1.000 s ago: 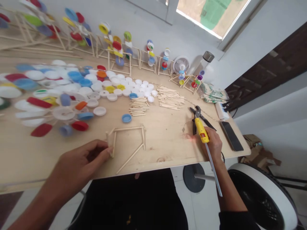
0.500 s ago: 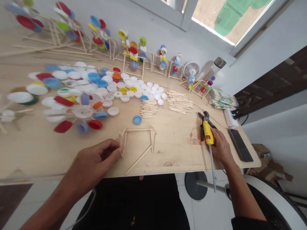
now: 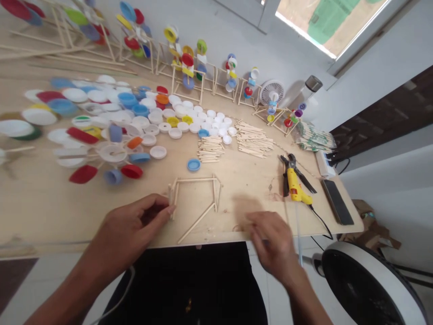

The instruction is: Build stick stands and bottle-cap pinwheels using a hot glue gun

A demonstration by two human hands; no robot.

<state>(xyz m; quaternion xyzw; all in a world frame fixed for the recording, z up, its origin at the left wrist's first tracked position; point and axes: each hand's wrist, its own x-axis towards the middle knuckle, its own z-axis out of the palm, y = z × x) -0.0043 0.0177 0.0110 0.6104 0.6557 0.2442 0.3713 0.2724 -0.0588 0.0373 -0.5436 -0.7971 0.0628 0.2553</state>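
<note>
My left hand (image 3: 138, 221) pinches the left end of a small wooden stick frame (image 3: 194, 180) lying near the table's front edge. One loose-looking stick (image 3: 196, 223) slants from the frame's right leg toward that edge. My right hand (image 3: 270, 239) hovers over the front edge, right of the frame, its fingers curved and a little apart; nothing shows in them, though the fingertips are blurred. Farther right, a yellow hot glue gun (image 3: 295, 186) rests on black-handled pliers (image 3: 286, 174), its glue stick pointing toward me. A blue bottle cap (image 3: 194, 164) lies behind the frame.
Two piles of short sticks (image 3: 209, 150) (image 3: 253, 139) lie behind the cap. Many bottle caps (image 3: 157, 152) and a cap wheel (image 3: 113, 153) spread leftward. Finished wheels on stands (image 3: 187, 81) line the wall. A small fan (image 3: 271, 92), phone (image 3: 337, 201) and power strip (image 3: 324, 164) are at right.
My right hand has let go of the glue gun, which stays on the pliers, and has moved left toward the frame. My left hand keeps its pinch on the frame.
</note>
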